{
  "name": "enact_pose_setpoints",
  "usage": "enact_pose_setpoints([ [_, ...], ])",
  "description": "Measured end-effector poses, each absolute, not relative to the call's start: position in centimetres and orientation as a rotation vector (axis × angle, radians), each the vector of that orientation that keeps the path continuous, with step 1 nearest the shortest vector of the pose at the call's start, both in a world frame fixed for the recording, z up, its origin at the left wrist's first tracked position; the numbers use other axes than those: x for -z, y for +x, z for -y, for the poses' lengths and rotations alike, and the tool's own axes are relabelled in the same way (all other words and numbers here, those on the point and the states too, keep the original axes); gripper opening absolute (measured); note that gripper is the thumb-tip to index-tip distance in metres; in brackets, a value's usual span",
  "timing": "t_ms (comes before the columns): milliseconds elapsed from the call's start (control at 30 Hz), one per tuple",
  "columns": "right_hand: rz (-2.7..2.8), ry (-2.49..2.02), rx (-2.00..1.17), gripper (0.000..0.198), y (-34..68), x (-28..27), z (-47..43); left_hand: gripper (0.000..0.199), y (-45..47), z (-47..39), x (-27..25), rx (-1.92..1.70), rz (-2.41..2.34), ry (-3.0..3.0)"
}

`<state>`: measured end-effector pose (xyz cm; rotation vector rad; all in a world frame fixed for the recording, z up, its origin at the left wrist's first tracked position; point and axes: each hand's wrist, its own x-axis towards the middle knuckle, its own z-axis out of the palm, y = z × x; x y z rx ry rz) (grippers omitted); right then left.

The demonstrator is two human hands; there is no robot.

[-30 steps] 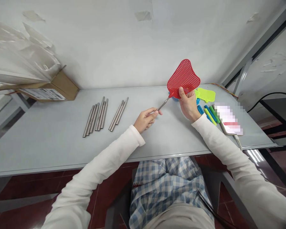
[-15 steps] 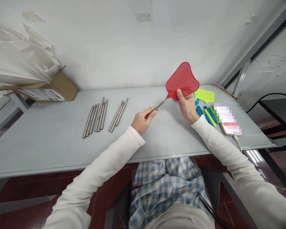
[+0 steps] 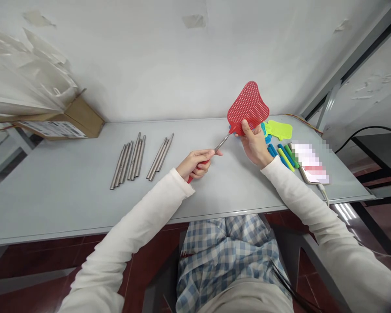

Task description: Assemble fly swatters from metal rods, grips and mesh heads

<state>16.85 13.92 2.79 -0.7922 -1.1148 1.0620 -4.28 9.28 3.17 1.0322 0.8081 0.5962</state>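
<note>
The red fly swatter (image 3: 248,104) is held over the tabletop (image 3: 228,187), spanning both hands: the left hand (image 3: 195,164) curls around its red handle (image 3: 190,179), while the right hand (image 3: 256,148) pinches the bottom of its perforated head (image 3: 252,96), which rises above that thumb, the metal shaft (image 3: 222,142) slanting between them

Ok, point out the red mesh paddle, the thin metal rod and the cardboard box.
Red mesh paddle (image 3: 248,103), head view: middle of the perforated sheet.
Thin metal rod (image 3: 222,142), head view: bare stretch below the paddle.
Cardboard box (image 3: 85,115), head view: plain brown side.
</note>
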Motion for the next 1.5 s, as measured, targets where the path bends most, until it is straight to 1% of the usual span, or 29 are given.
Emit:
enact_pose_setpoints([
  [167,1.174,-0.840,-1.198,0.050,16.3,-3.7,-13.0,0.043,-4.1,-8.9,-3.5,-0.611,-0.771,1.054],
  [333,1.204,-0.845,-1.178,0.050,16.1,-3.9,-12.8,0.043,-3.9,-8.7,-3.4,-0.604,-0.765,1.047],
  [500,1.169,-0.838,-1.170,0.048,15.9,-3.4,-12.6,0.048,-3.9,-8.8,-3.3,-0.602,-0.791,1.080],
  [767,1.113,-0.813,-1.155,0.046,15.4,-2.3,-12.5,0.056,-3.1,-8.3,-2.9,-0.812,-0.998,1.242],
  [900,1.120,-0.844,-1.155,0.048,15.2,-2.3,-12.4,0.056,-3.1,-8.2,-3.0,-0.802,-1.004,1.235],
  [1133,1.129,-0.834,-1.165,0.046,15.3,-2.2,-12.0,0.049,-3.4,-8.5,-3.3,-0.641,-0.869,1.020],
  [1300,1.139,-0.884,-1.187,0.049,15.2,-2.4,-11.9,0.044,-3.8,-9.2,-3.2,-0.515,-0.762,0.897],
  [1500,1.187,-0.819,-1.255,0.050,15.3,-3.9,-11.4,0.043,-4.2,-9.0,-3.6,-0.508,-0.715,0.951],
])
